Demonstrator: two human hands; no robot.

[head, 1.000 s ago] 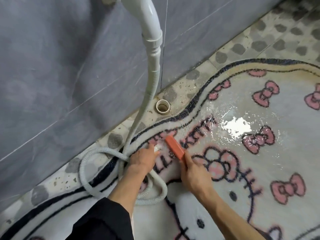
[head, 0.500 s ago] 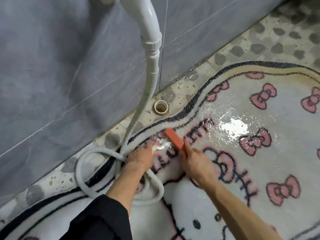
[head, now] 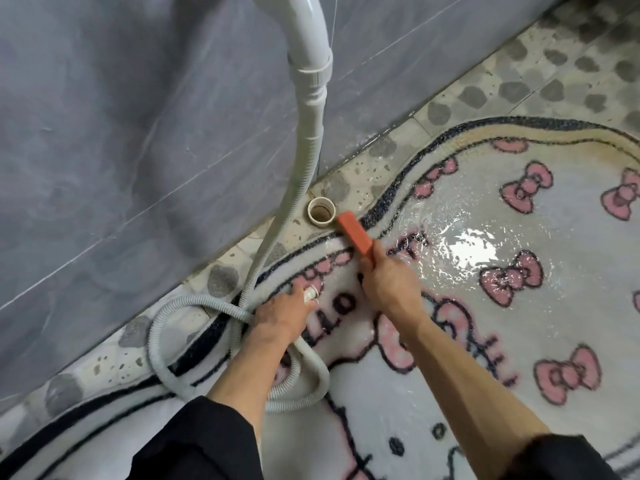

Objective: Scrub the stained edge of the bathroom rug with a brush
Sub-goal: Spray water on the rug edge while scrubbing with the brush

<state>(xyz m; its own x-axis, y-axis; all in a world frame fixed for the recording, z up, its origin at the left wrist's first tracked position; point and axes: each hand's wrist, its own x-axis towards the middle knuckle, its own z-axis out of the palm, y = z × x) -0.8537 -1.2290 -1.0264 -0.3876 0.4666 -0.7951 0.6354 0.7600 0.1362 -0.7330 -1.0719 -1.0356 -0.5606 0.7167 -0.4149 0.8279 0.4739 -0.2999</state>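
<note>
Closest in, left hand [head: 282, 315] wrapped round the hose end [head: 310, 293], low on the soaked rug [head: 485, 341]. Just ahead, right hand [head: 389, 287] clenched on the orange brush [head: 354, 233], down on the rug's dark border beside the open drain pipe [head: 321, 215]. Beyond, grey wall [head: 138, 133].

A grey marbled wall [head: 121, 133] fills the far left. Down it runs a white pipe [head: 304, 39], joined to a corrugated hose [head: 304, 174] that loops at the near left. A short open drain stub [head: 321, 215] stands on the pebble-patterned floor [head: 485, 95] beside the wall.
</note>
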